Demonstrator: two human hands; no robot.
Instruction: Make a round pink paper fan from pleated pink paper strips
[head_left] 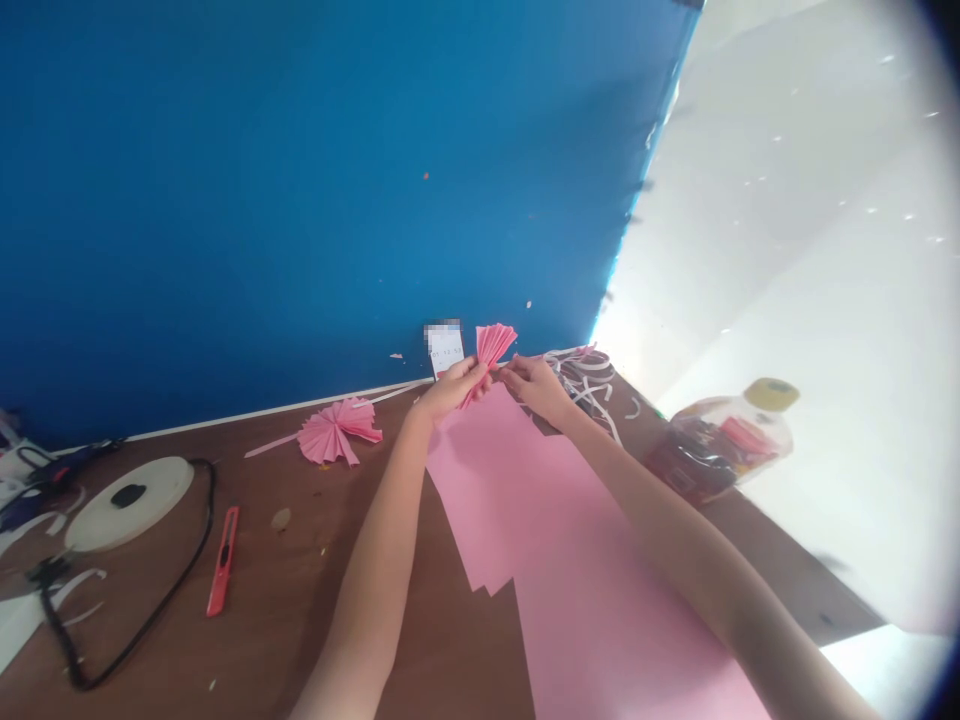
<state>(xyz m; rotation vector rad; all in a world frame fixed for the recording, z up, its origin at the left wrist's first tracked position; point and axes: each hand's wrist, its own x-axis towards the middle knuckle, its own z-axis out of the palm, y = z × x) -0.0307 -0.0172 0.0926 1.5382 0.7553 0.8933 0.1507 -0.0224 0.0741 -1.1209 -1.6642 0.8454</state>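
My left hand is closed round the pinched middle of a pleated pink paper fan, whose upper folds spread out above the fingers. Just to its right, my right hand has thumb and fingers pressed together; whatever they pinch is too small to make out. Beneath both hands lie large overlapping pink paper sheets, stretching toward the front of the table. A second pleated pink paper piece, opened nearly into a round, rests on the table to the left, with thin strips beside it.
A phone leans on the blue wall behind. Curled white strips lie back right, near a plastic bottle with a yellow cap. At left are a red utility knife, a pale round disc and a black cable.
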